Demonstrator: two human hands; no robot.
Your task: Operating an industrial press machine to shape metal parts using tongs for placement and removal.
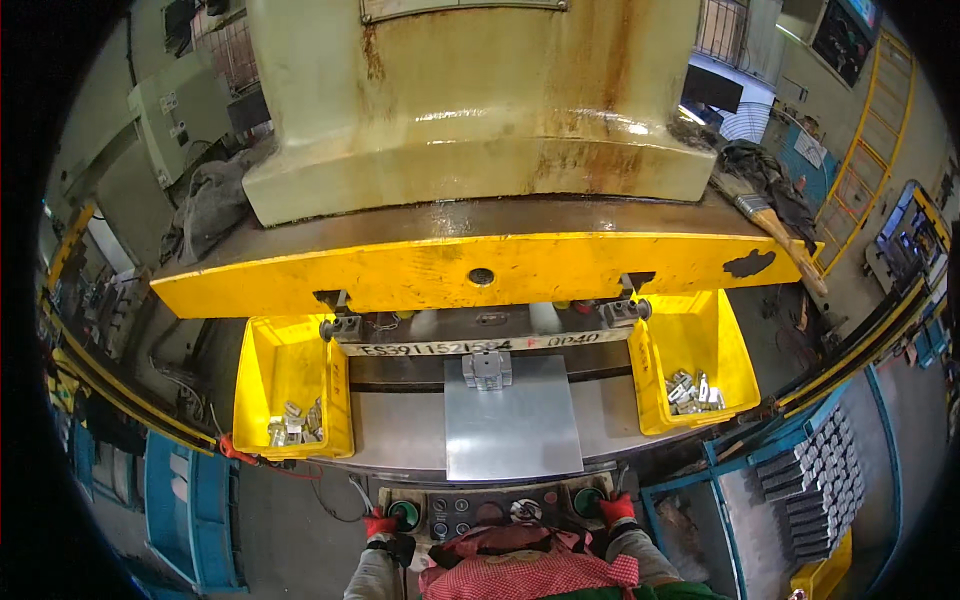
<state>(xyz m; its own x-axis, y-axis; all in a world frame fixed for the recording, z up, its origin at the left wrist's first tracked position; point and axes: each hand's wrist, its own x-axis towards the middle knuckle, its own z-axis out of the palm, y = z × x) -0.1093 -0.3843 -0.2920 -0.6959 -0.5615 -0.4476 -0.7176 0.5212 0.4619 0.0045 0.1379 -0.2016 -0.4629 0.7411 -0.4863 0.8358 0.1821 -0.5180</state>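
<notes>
My left hand [380,525], in a red glove, is at the left green push button [404,515] on the control panel [470,505]. At the panel's other end, my right hand [617,510], also red-gloved, is beside the right green push button [588,501]. Both hands are small in view, and their finger positions are unclear. Beyond the panel, a flat grey metal sheet [512,430] lies on the press bed [400,425]. A small metal die block [487,370] sits at the sheet's far edge, under the yellow front bar [420,270] of the press.
Yellow bins with small metal parts flank the bed, one left [342,415] and one right [640,400]. A paintbrush [765,215] and dark cloth [768,175] lie on the press ledge. At right, a blue-framed rack [720,500] holds rows of metal pieces [825,480].
</notes>
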